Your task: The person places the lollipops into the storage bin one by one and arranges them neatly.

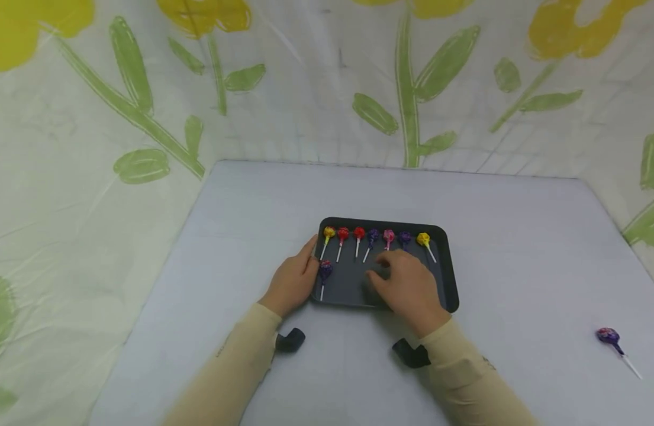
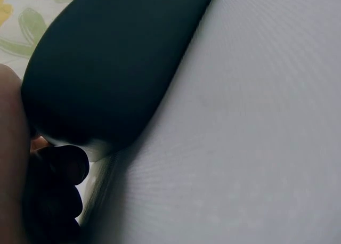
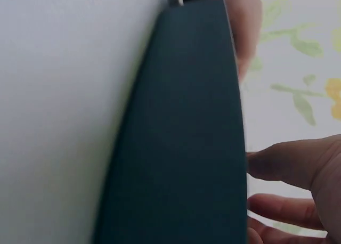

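Note:
A dark rectangular tray (image 1: 353,290) holds a row of several wrapped lollipops. A yellow lollipop (image 1: 424,239) ends the row at the right, and a purple lollipop (image 1: 325,270) lies below its left end. My left hand (image 1: 290,283) grips the tray's left side; in the left wrist view its fingers (image 2: 66,164) curl beneath the edge. Over the tray's right half is my right hand (image 1: 409,290), thumb and fingers apart, just below another purple lollipop (image 1: 405,238) whose stick it hides. Nothing shows between thumb and fingers in the right wrist view.
One more purple lollipop (image 1: 608,335) lies on the white table (image 1: 518,254) far to the right. A pale curtain (image 1: 305,118) with yellow flowers and green leaves hangs behind and beside the table. Dark wrist mounts (image 1: 291,341) stick out under both sleeves.

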A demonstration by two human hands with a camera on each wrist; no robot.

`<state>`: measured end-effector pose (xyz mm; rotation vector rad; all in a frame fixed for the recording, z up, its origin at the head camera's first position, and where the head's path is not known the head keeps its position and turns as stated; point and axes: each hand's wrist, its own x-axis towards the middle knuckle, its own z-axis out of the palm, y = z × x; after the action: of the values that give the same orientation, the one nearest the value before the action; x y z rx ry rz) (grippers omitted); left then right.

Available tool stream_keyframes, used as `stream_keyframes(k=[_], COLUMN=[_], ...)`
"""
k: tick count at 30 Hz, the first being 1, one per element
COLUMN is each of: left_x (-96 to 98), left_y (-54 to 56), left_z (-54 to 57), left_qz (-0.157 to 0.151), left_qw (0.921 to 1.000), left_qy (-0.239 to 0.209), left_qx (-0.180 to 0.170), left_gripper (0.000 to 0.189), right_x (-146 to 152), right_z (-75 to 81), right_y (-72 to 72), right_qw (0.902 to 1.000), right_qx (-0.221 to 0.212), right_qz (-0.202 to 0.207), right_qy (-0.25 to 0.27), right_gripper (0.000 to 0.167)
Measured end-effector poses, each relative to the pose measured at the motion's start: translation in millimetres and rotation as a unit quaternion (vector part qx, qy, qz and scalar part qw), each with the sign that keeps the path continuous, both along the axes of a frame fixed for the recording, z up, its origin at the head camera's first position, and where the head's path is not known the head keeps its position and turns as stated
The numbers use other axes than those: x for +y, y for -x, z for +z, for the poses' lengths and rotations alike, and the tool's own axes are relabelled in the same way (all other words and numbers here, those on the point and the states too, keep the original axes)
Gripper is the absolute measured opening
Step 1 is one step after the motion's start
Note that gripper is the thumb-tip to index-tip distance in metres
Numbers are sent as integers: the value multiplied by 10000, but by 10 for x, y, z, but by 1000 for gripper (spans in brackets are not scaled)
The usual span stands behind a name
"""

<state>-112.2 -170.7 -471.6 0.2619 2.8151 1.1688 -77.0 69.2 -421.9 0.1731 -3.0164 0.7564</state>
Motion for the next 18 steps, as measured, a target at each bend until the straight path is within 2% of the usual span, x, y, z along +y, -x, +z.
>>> stream_keyframes(k=[10,18], left_x=[-39,-85], left_y=[12,-4], left_z=[3,-13], left_qz=[10,98], left_qw=[10000,9999], left_qy=[-21,9], left_qx=[-54,-96], left_gripper=[59,58], right_x=[319,584], right_z=[86,109], right_y=[48,10], right_qw=[9996,9983], right_qx=[20,-207], right_qz=[-285,-536], right_qy=[90,137], right_gripper=[35,38])
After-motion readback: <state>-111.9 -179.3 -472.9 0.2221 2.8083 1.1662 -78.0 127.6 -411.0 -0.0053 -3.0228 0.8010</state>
